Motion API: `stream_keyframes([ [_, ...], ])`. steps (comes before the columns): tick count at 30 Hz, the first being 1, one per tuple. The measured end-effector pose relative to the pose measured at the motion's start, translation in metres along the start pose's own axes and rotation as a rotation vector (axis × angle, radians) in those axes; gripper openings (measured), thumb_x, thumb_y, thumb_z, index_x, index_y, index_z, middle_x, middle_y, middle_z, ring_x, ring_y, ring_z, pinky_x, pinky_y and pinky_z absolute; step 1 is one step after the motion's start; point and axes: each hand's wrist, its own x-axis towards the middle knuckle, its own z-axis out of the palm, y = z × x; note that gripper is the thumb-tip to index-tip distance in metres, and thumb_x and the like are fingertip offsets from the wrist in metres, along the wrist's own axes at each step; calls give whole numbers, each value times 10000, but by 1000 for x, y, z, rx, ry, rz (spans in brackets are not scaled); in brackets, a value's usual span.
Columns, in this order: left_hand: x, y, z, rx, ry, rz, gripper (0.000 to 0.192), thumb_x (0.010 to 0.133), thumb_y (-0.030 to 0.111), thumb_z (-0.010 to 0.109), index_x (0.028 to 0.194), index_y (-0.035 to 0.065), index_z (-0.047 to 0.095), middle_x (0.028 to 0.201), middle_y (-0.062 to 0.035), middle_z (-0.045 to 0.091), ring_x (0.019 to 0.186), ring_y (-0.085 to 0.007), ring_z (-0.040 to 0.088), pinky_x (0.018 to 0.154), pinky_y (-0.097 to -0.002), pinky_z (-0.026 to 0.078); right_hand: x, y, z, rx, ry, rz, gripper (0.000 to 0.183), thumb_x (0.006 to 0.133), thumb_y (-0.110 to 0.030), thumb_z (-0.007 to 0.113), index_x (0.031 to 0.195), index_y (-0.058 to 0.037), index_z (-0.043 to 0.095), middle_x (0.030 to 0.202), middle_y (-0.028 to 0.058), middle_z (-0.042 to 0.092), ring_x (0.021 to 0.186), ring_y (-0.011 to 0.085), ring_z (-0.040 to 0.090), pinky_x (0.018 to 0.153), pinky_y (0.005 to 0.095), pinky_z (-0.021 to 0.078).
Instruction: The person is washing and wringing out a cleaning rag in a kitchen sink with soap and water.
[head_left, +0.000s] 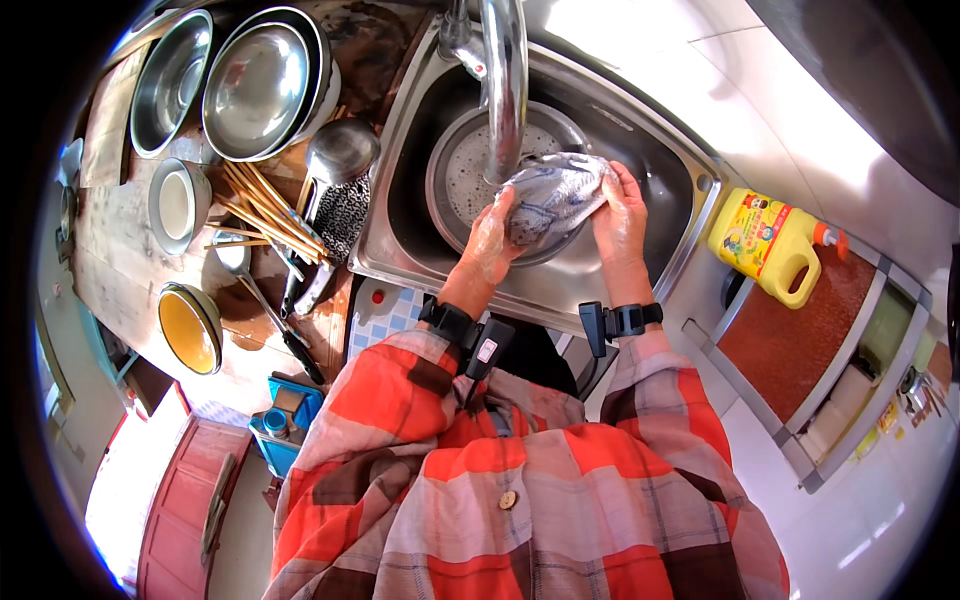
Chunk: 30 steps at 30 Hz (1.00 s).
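A wet, soapy grey-and-white cloth (556, 196) is gripped at both ends, over a round metal basin (448, 161) in the stainless steel sink (660, 176). On its left end is my left hand (487, 236), with suds on the skin. My right hand (621, 210) grips the right end, fingers behind it. Whether the cloth wraps something I cannot tell. Bubbly, cloudy water (469, 169) shows in the basin. Just above the cloth hangs the chrome faucet spout (508, 97); no stream of water is visible from it.
Left on the wooden counter (112, 232) stand metal bowls (255, 90), a white bowl (176, 206), a yellow-lined bowl (189, 330), chopsticks (274, 206), a ladle (341, 154) and a black-handled utensil (300, 356). A yellow detergent jug (765, 240) stands right of the sink on a red-topped rack (802, 337).
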Motion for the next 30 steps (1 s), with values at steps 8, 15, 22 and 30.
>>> stream_keyframes([
  [8,-1,-12,-13,83,111,147,411,827,168,522,1212,129,383,1137,-84,471,1022,-207,488,823,-393,432,-3,-8,6,-44,-93,66,240,837,-6,468,1076,-21,489,1013,91,555,937,160,539,820,286,447],
  [15,-6,-4,1,-133,-92,164,505,850,160,425,1301,163,198,1187,-65,410,1059,-225,440,873,-398,387,-30,12,23,-945,-443,-21,398,721,-23,593,1108,-56,508,1019,39,557,920,100,508,816,234,401],
  [22,-5,-5,10,-149,-72,129,478,811,89,500,1225,157,270,1134,-81,426,1000,-237,462,794,-420,418,-24,15,12,-649,-208,78,326,722,33,540,1044,-22,534,894,29,573,725,61,524,622,171,418],
  [30,33,-25,-19,-566,149,18,402,810,198,534,1112,-10,368,1030,-119,470,991,-251,468,919,-372,374,-24,2,18,-235,-160,268,386,708,51,481,1092,10,489,883,49,577,603,50,482,521,163,369],
])
